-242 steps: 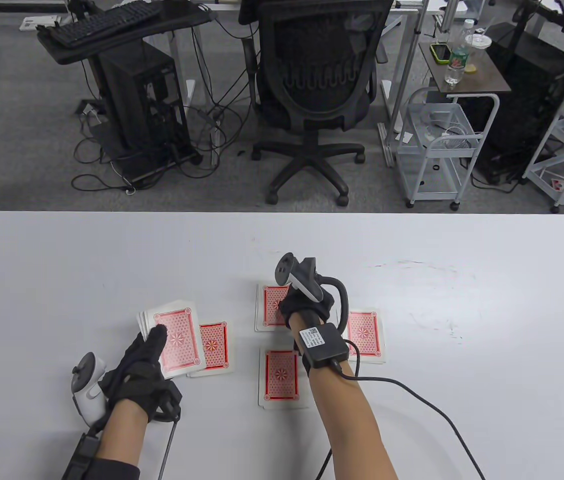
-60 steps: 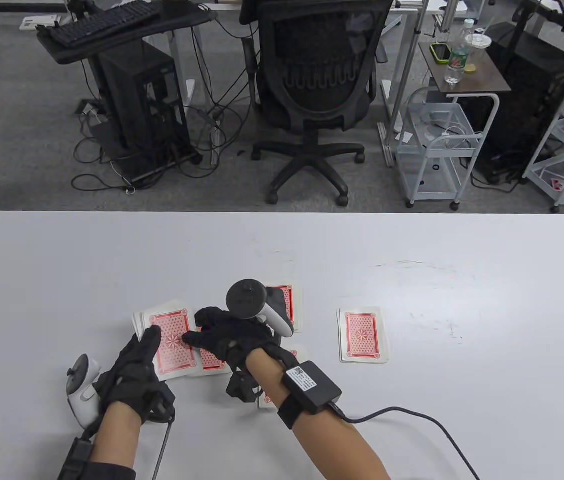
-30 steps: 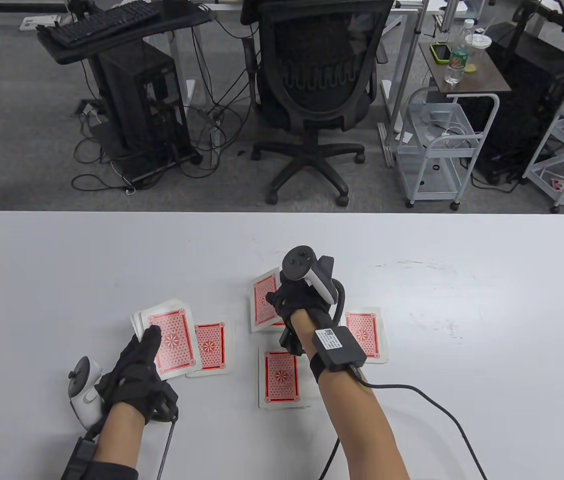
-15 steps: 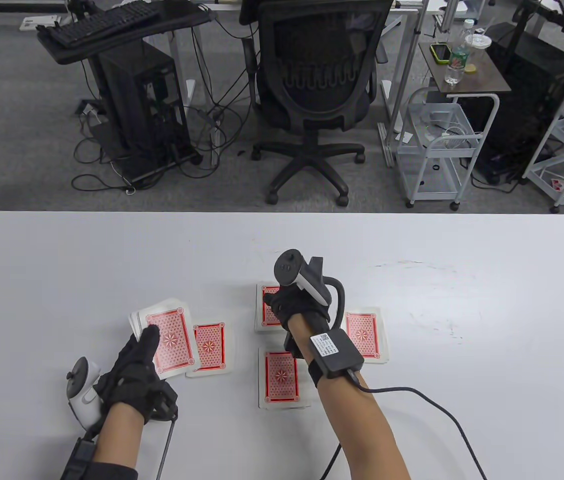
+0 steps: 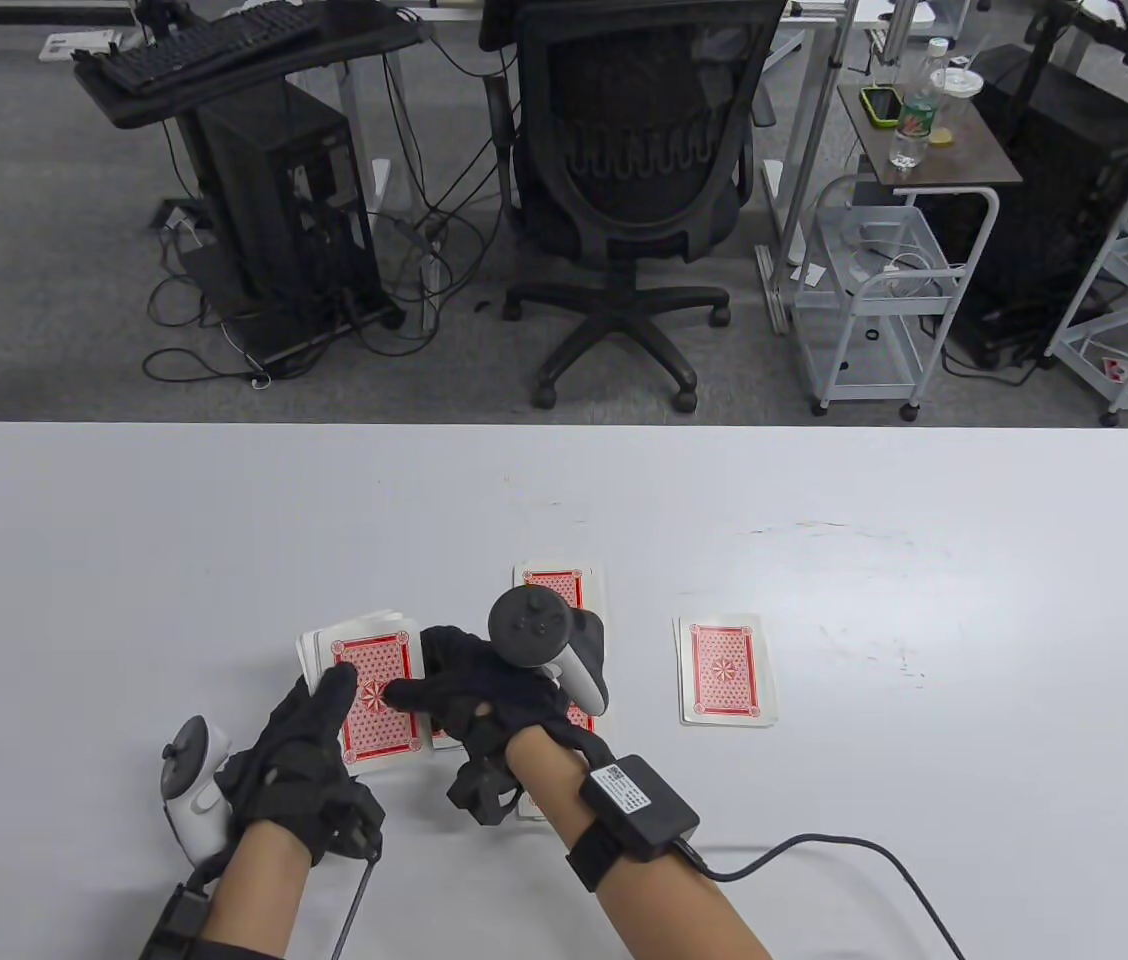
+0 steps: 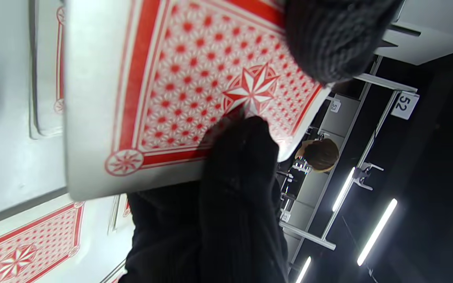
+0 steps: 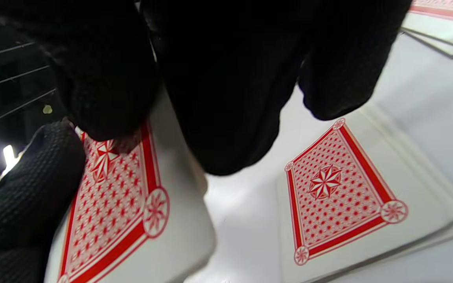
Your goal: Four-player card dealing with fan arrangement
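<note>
Your left hand (image 5: 299, 745) has its grip round the red-backed deck of playing cards (image 5: 374, 690): the fingers curl under it and the thumb (image 5: 336, 688) lies across the top card near the star at its middle. The deck is face down, held just above the white bench (image 5: 124, 560).

Your right hand (image 5: 484, 695) reaches across to the deck, and its fingertips (image 5: 402, 692) touch the top card at the centre star, beside the left thumb. In the left wrist view one dark fingertip (image 6: 246, 133) presses on that star; in the right wrist view the fingers (image 7: 104, 98) bend down onto the card. Whether they pinch the card or only press on it I cannot tell — the glove hides the underside.

Round the hands lie the dealt piles, all face down. The left pile (image 7: 340, 196) sits just beside the deck and is mostly hidden from above by your right hand. The far pile (image 5: 556, 585) shows past the tracker on your right hand. The near pile (image 5: 527, 806) peeps out at your right wrist — only a sliver. The right pile (image 5: 726, 669) lies apart, in plain sight.

Beyond the bench stands a black mesh office chair (image 5: 634, 190).
</note>
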Demonstrator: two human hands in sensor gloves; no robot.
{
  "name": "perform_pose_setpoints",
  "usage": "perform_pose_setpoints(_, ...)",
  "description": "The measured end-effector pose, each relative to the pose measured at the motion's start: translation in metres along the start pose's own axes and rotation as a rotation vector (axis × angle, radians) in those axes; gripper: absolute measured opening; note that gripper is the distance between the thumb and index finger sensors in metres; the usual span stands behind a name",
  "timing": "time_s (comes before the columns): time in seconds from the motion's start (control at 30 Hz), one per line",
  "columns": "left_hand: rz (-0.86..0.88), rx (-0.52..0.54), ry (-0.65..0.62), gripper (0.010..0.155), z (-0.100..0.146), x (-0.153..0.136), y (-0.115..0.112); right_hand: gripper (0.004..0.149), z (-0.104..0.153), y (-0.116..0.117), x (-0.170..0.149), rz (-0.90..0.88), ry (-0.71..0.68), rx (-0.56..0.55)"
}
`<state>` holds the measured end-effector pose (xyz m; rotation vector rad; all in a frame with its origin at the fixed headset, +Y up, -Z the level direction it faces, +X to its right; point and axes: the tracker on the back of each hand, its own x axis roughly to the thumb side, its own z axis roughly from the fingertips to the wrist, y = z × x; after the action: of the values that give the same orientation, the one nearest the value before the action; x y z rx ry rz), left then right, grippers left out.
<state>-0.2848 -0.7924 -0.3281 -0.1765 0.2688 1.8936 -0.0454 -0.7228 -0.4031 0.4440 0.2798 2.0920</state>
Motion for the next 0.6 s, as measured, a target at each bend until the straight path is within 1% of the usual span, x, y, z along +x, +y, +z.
perform_pose_setpoints(0.07, 0.015, -0.013, 0.002, 0.046, -0.001, 0.0, -0.001, 0.06, 0.0, -0.006, -0.005, -0.038, -0.001, -0.013)
perform_pose_setpoints(0.13, 0.012, -0.036, -0.007, 0.046, -0.002, 0.001, -0.003, 0.059, 0.0, -0.012, -0.012, -0.11, 0.006, 0.025)
perform_pose_setpoints(0.2, 0.025, -0.057, -0.015, 0.046, -0.003, 0.001, -0.006, 0.059, 0.001, -0.019, -0.016, -0.158, -0.006, 0.036)
perform_pose_setpoints(0.27, 0.041, -0.056, -0.013, 0.046, -0.003, 0.001, -0.006, 0.058, 0.003, -0.029, -0.02, -0.173, -0.002, 0.024)
perform_pose_setpoints(0.33, 0.039, -0.047, -0.011, 0.046, -0.003, 0.001, -0.004, 0.059, 0.006, -0.043, -0.024, -0.165, 0.01, 0.012)
perform_pose_setpoints(0.43, 0.044, -0.023, -0.001, 0.046, -0.003, 0.001, 0.0, 0.062, 0.015, -0.078, -0.033, -0.116, 0.047, -0.037)
perform_pose_setpoints(0.47, 0.041, -0.021, 0.0, 0.046, -0.003, 0.0, 0.001, 0.063, 0.019, -0.096, -0.039, -0.088, 0.077, -0.051)
perform_pose_setpoints(0.5, 0.038, -0.019, 0.001, 0.046, -0.004, 0.0, 0.001, 0.065, 0.022, -0.108, -0.043, -0.064, 0.103, -0.056)
perform_pose_setpoints(0.57, 0.034, -0.018, 0.005, 0.046, -0.004, 0.0, 0.001, 0.068, 0.032, -0.14, -0.056, 0.016, 0.164, -0.086)
perform_pose_setpoints(0.6, 0.033, -0.019, 0.007, 0.046, -0.004, 0.0, 0.001, 0.07, 0.036, -0.149, -0.061, 0.045, 0.192, -0.097)
